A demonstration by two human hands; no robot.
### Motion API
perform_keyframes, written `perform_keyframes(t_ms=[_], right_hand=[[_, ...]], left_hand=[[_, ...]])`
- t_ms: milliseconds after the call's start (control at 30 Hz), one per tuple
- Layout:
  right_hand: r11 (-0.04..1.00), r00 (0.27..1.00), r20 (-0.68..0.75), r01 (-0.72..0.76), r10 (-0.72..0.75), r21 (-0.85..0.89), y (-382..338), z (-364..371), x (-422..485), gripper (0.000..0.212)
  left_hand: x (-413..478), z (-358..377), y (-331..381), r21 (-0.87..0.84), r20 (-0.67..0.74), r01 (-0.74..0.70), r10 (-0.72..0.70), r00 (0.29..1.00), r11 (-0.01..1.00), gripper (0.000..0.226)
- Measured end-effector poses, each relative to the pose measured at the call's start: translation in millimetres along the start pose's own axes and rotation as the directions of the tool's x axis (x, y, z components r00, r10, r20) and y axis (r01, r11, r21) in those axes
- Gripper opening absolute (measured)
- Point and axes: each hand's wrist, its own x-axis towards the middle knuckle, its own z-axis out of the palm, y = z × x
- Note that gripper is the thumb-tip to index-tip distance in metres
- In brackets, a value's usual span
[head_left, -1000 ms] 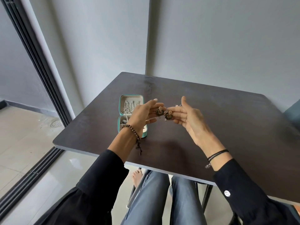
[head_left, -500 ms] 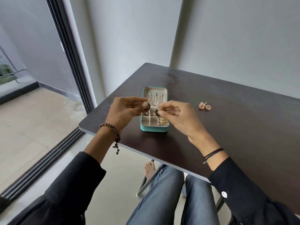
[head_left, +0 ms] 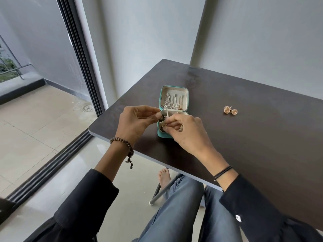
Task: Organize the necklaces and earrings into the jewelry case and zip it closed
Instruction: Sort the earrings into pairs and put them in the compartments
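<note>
Lowered to the jewelry case (head_left: 160,100), left hand (head_left: 134,123) and right hand (head_left: 189,136) each hold a pinching grip on a dark earring (head_left: 161,117); gold studs (head_left: 230,110) remain outside.

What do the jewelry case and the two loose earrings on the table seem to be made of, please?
Jewelry case: teal shell, seemingly faux leather, matte; cream lining looks like velvet. Loose earrings: gold-toned metal by their shine, textured faces; real gold or plating cannot be told.

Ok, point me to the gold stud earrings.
Head view: the gold stud earrings lie loose on the dark table, to the right of the open teal jewelry case and apart from it.
</note>
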Motion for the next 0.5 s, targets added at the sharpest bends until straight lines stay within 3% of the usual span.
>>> perform_keyframes(t_ms=[133,500], right_hand=[[0.989,0.997,-0.031,0.069,-0.074,-0.131,0.9,2.8,-0.3,0.013],[0.999,0.995,-0.1,-0.001,-0.005,-0.054,9.0,-6.4,-1.3,0.01]], left_hand=[[1.2,2.7,-4.5,0.04,-0.016,-0.009,0.01,1.0,0.999,0.015],[-2.0,11.9,1.1,0.368,0.082,-0.062,0.035,0.996,0.928,0.018]])
